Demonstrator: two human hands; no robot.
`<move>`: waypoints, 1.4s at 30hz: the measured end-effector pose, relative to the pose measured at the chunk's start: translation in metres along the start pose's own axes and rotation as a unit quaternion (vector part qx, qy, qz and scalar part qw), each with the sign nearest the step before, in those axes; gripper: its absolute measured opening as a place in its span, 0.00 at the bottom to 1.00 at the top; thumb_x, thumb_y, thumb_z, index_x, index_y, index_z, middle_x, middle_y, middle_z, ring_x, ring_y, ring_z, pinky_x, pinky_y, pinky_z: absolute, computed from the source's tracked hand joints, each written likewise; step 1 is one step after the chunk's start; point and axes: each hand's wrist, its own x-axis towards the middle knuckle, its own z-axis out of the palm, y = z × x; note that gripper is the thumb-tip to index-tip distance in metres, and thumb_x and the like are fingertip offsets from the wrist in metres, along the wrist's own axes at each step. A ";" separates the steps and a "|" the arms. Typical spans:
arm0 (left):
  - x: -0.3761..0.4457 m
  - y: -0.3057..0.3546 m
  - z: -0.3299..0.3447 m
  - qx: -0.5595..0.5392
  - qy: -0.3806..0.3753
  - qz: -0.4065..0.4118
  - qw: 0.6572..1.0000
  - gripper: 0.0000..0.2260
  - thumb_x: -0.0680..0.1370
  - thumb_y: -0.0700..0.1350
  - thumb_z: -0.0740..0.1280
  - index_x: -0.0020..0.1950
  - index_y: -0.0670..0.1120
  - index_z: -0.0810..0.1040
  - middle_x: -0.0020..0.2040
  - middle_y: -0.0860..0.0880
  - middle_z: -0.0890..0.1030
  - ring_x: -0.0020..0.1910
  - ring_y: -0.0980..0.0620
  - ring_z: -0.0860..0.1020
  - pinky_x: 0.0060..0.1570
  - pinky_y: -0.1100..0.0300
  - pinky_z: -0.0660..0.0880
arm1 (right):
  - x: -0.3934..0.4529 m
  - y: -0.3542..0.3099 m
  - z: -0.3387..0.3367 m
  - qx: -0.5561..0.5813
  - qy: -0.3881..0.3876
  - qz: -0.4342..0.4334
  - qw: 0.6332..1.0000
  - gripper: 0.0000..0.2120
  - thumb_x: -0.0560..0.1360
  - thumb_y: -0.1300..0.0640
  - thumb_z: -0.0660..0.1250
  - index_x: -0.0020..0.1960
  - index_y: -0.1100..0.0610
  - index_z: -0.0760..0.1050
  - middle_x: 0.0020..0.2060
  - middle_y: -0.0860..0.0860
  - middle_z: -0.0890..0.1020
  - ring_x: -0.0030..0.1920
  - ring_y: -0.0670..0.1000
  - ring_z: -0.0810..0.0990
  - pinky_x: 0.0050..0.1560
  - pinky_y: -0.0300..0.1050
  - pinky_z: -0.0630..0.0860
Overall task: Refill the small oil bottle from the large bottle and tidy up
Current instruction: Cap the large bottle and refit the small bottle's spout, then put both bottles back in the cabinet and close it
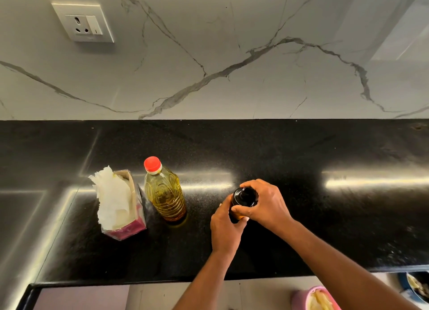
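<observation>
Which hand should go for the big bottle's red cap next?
Left, probably. The left hand holds the small bottle low on its body, on the side nearer the big bottle and its red cap. The right hand is wrapped over the small bottle's top, farther away.

Both bare forearms reach forward from the lower right. The left hand (226, 228) is wrapped around something dark from below; the right hand (262, 201) curls over its top, fingers (239, 209) closed, knuckles up.
</observation>
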 end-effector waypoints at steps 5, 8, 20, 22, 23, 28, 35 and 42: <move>-0.018 0.006 -0.020 0.019 0.004 -0.044 0.999 0.44 0.68 0.46 0.85 0.81 0.53 0.69 0.71 0.63 0.76 0.72 0.65 0.72 0.69 0.75 0.67 | -0.014 0.009 0.011 0.051 0.011 0.054 0.997 0.46 0.58 0.32 0.83 0.71 0.46 0.74 0.60 0.40 0.80 0.59 0.43 0.79 0.62 0.41 0.77; -0.043 0.011 -0.046 0.052 0.052 -0.003 0.997 0.36 0.72 0.45 0.83 0.78 0.52 0.73 0.69 0.62 0.75 0.70 0.65 0.74 0.69 0.74 0.69 | -0.026 0.013 0.022 0.106 0.025 0.085 0.990 0.44 0.58 0.41 0.87 0.71 0.47 0.75 0.60 0.39 0.80 0.59 0.41 0.79 0.58 0.36 0.77; -0.047 0.006 -0.136 0.021 0.336 -0.013 0.942 0.39 0.66 0.41 0.86 0.71 0.41 0.68 0.64 0.45 0.75 0.62 0.46 0.76 0.63 0.47 0.78 | -0.036 0.022 0.058 0.203 0.050 0.156 0.965 0.36 0.62 0.57 0.87 0.66 0.46 0.76 0.57 0.40 0.83 0.60 0.41 0.80 0.68 0.42 0.75; -0.033 0.006 -0.142 0.005 0.303 -0.037 0.952 0.44 0.66 0.43 0.86 0.76 0.45 0.65 0.71 0.47 0.74 0.70 0.50 0.74 0.71 0.54 0.74 | -0.035 0.022 0.063 0.206 0.056 0.155 0.964 0.36 0.62 0.57 0.87 0.67 0.47 0.76 0.57 0.40 0.83 0.61 0.42 0.81 0.68 0.43 0.75; -0.027 0.006 -0.143 -0.008 0.281 -0.051 0.958 0.46 0.67 0.45 0.86 0.78 0.47 0.64 0.74 0.48 0.73 0.72 0.52 0.73 0.72 0.58 0.72 | -0.035 0.022 0.064 0.208 0.060 0.154 0.964 0.36 0.62 0.57 0.87 0.67 0.48 0.76 0.57 0.40 0.83 0.61 0.42 0.81 0.68 0.42 0.75; -0.007 0.000 -0.141 -0.017 0.240 -0.079 0.967 0.48 0.66 0.50 0.86 0.79 0.53 0.63 0.73 0.50 0.73 0.71 0.50 0.75 0.70 0.53 0.77 | -0.035 0.024 0.073 0.211 0.073 0.154 0.962 0.37 0.63 0.56 0.87 0.68 0.49 0.76 0.58 0.41 0.84 0.62 0.43 0.81 0.69 0.47 0.77; 0.010 -0.007 -0.144 0.018 0.246 -0.080 0.966 0.43 0.66 0.53 0.86 0.75 0.53 0.66 0.66 0.51 0.75 0.66 0.48 0.77 0.61 0.56 0.78 | -0.033 0.019 0.073 0.211 0.095 0.145 0.962 0.33 0.63 0.58 0.87 0.64 0.49 0.79 0.54 0.41 0.85 0.58 0.40 0.83 0.66 0.43 0.79; 0.013 -0.005 -0.148 0.035 0.240 -0.042 0.969 0.32 0.66 0.49 0.86 0.63 0.58 0.70 0.55 0.53 0.79 0.52 0.55 0.79 0.54 0.61 0.78 | -0.037 0.016 0.058 0.205 0.097 0.135 0.964 0.33 0.62 0.59 0.87 0.63 0.48 0.80 0.51 0.40 0.87 0.55 0.36 0.83 0.63 0.40 0.80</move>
